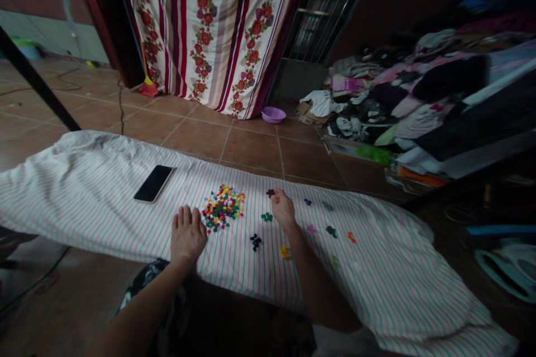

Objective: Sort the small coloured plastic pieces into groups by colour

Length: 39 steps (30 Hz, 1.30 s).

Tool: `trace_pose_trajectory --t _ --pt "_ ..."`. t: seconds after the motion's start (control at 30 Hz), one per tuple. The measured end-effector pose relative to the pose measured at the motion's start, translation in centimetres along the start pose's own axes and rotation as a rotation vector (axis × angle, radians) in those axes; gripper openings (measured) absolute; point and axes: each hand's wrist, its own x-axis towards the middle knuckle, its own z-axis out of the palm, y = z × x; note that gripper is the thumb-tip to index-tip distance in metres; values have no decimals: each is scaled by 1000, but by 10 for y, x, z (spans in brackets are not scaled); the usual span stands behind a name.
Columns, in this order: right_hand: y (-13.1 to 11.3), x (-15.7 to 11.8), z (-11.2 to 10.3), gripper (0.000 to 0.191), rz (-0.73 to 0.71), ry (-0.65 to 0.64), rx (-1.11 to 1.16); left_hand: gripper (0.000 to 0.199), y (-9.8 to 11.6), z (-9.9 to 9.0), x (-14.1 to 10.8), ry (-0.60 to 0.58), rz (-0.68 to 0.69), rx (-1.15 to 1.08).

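A pile of small multicoloured pieces (223, 207) lies on the striped cloth (104, 195). My left hand (188, 232) rests flat just left of that pile, fingers stretched out and holding nothing. My right hand (283, 208) has its fingers pinched at a small cluster of dark brown pieces (270, 193); anything between the fingertips is too small to name. Sorted by colour around it lie green pieces (267, 217), black pieces (255, 242) and yellow pieces (285, 251). Beyond my right wrist are pink pieces (311, 228), dark grey-blue pieces (331, 231) and orange pieces (351, 237).
A phone (154, 183) lies on the cloth at the left. Past the cloth, a purple basin (273, 115) stands on the tiled floor below a floral curtain (209, 28). Heaped clothes (402, 83) fill the right side. A red broom head (148, 89) touches the floor.
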Motion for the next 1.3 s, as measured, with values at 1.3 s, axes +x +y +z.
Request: trace_pose_trajectory --t 1.3 --pt "-77 -95 75 17 -367 113 458 48 1 0 -1 11 4 -5"
